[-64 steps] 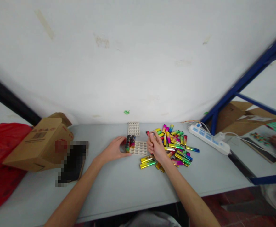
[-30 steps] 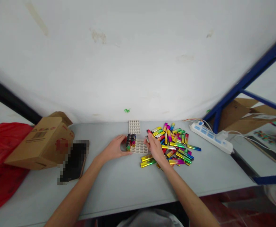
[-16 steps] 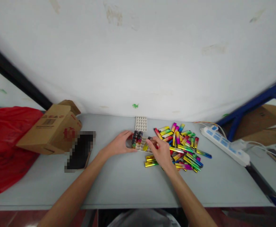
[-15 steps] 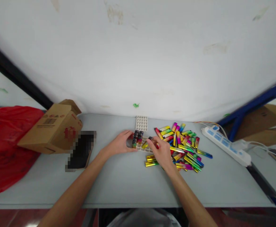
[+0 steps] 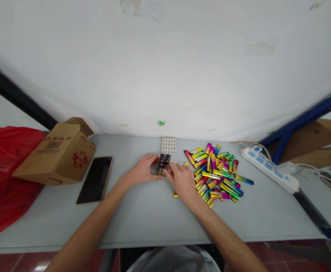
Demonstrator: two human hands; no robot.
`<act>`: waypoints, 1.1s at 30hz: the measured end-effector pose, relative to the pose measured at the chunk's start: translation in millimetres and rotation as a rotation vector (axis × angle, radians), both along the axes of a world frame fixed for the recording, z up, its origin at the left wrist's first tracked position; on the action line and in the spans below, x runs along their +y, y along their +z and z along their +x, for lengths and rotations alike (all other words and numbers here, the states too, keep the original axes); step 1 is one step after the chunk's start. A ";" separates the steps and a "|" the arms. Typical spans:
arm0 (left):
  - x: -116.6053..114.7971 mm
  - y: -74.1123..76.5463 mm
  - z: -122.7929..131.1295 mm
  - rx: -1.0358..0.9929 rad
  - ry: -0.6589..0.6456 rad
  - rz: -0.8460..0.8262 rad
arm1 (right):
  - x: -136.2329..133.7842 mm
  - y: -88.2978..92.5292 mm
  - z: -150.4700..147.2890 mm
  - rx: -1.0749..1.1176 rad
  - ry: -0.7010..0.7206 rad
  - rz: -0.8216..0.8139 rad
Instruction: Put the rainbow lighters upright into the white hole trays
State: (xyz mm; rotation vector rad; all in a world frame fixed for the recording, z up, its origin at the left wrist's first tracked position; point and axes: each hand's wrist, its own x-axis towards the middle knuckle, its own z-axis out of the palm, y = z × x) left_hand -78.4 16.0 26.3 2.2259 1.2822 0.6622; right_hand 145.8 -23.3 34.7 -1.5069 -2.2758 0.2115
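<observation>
My left hand (image 5: 143, 170) curls round the left end of a pale holed tray (image 5: 182, 164), thumb in front and fingers behind. Two rows of lighters (image 5: 164, 160) stand upright in that end, black tops up. My right hand (image 5: 183, 183) reaches across the rest of the tray. Its thumb and fingers are closed at the front of the standing lighters, pinching a lighter that they mostly hide. A loose pile of shiny, multicoloured lighters (image 5: 214, 175) lies just right of this hand.
Behind my hands, near the wall, lies a second white holed tray (image 5: 168, 145). To the left are a phone (image 5: 95, 180), a cardboard box (image 5: 59, 155) and a red plastic bag (image 5: 9, 177). A white power strip (image 5: 270, 170) with cables lies at the right.
My right hand has moved left with a lighter, from over the tray's right part to the standing lighters. The left hand keeps its place at the tray. The view has shifted slightly.
</observation>
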 end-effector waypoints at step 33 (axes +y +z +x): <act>-0.2 2.6 -2.1 0.011 0.039 -0.010 | 48.4 -15.2 65.5 0.468 -0.078 0.050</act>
